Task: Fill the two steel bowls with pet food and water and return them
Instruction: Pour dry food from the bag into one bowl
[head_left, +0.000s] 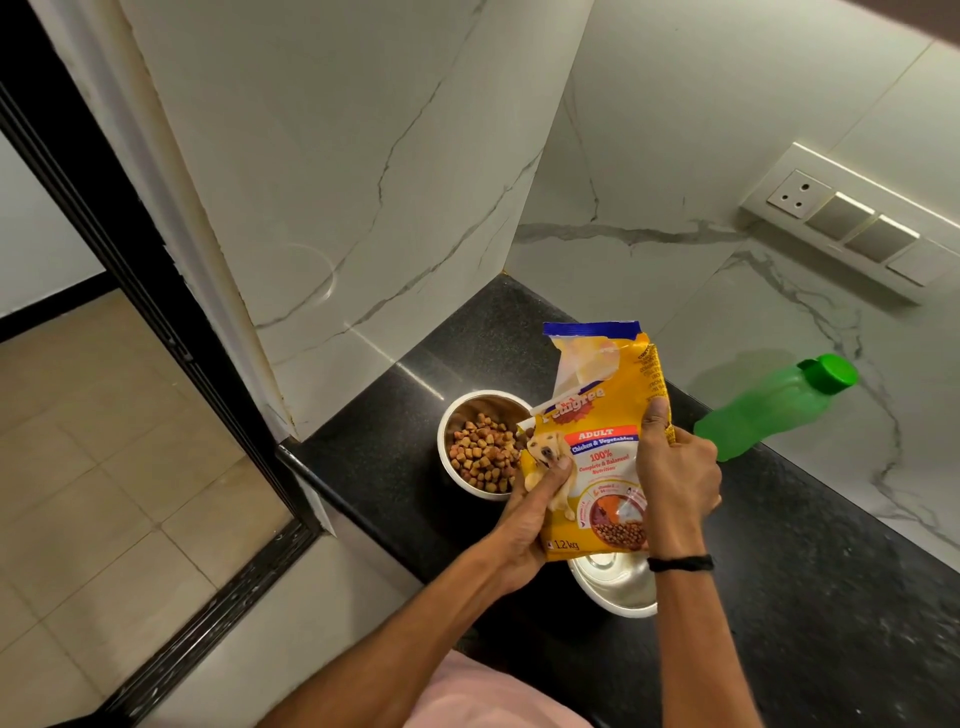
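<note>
Both hands, left hand (530, 512) and right hand (675, 467), grip food bag (597, 447) upright; kibble bowl (480, 447) near worktop (831, 597) left edge, empty bowl (618, 587) beneath bag.

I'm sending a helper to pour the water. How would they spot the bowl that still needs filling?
On the black counter, look just under the yellow food bag held in both hands. The empty steel bowl sits nearest the person; the other bowl already holds brown kibble.
</note>
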